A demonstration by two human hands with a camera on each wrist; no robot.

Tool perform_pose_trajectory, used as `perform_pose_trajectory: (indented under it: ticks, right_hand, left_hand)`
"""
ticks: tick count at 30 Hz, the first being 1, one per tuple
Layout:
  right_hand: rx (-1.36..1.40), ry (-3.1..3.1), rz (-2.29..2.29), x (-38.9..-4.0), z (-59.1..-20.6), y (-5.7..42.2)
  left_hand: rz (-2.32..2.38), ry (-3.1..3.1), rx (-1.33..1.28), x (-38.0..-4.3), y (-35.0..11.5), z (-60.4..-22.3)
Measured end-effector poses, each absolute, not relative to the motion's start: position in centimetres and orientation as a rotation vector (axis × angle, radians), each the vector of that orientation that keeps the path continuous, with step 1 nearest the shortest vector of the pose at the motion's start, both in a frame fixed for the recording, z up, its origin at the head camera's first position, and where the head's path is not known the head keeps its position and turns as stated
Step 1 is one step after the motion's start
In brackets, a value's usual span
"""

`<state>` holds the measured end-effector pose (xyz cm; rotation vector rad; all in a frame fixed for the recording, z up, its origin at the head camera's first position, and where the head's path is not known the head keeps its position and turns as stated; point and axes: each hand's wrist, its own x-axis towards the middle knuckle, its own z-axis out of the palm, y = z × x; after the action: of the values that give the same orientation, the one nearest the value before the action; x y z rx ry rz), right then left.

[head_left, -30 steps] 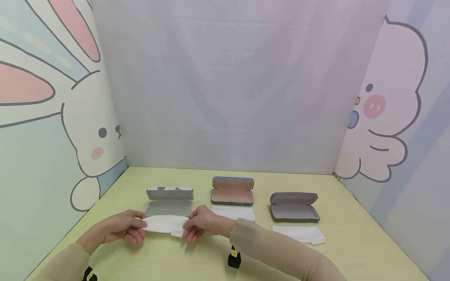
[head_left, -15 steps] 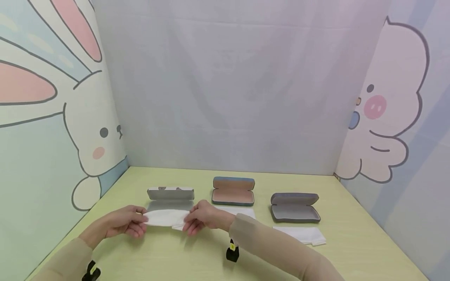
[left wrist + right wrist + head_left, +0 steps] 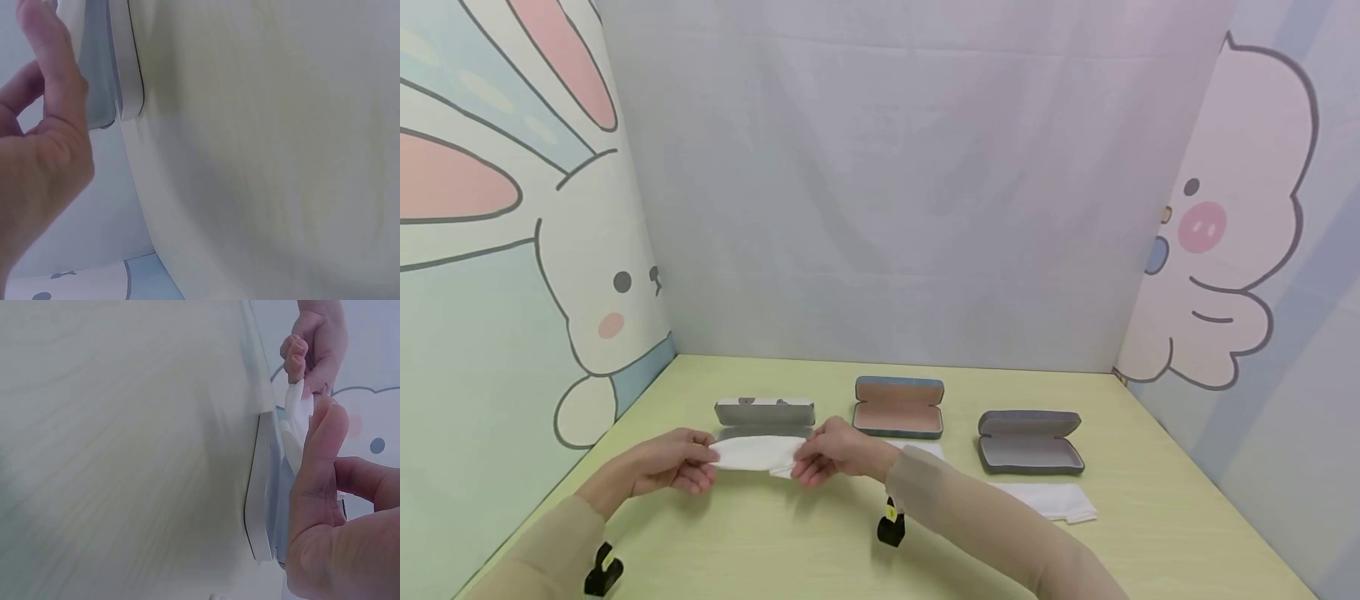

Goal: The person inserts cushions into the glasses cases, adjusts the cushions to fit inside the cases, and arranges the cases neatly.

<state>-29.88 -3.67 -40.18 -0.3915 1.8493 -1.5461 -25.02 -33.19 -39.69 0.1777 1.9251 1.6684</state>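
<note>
A folded white cloth (image 3: 756, 453) is stretched level between both hands. My left hand (image 3: 673, 461) pinches its left end, and my right hand (image 3: 835, 452) pinches the right end between thumb and fingers. Right behind and below the cloth stands an open glasses case (image 3: 765, 413) with a grey lining and a white patterned lid; the cloth overlaps its base in the head view. In the right wrist view the cloth (image 3: 295, 425) hangs over the case's side (image 3: 257, 494). The left wrist view shows my left hand (image 3: 50, 125) beside the case's corner (image 3: 128, 75).
An open blue case with a pink lining (image 3: 898, 417) stands at the middle back, a white cloth (image 3: 925, 448) in front, partly hidden by my right arm. At right is an open dark grey case (image 3: 1030, 454) with another folded white cloth (image 3: 1052, 502) before it.
Both hands have moved the white cloth forward, away from the body, so that it now covers more of the grey-lined case's base. The other cases and cloths have stayed put.
</note>
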Motion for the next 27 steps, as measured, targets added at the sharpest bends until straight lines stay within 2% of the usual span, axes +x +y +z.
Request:
perform_pose_trajectory:
  ticks: [27]
  right_hand:
    - [-0.304, 1.861, -1.632, -31.8, -40.5, -4.7]
  left_hand:
    - [1.737, 1.939, 0.121, -26.9, -33.6, -39.8]
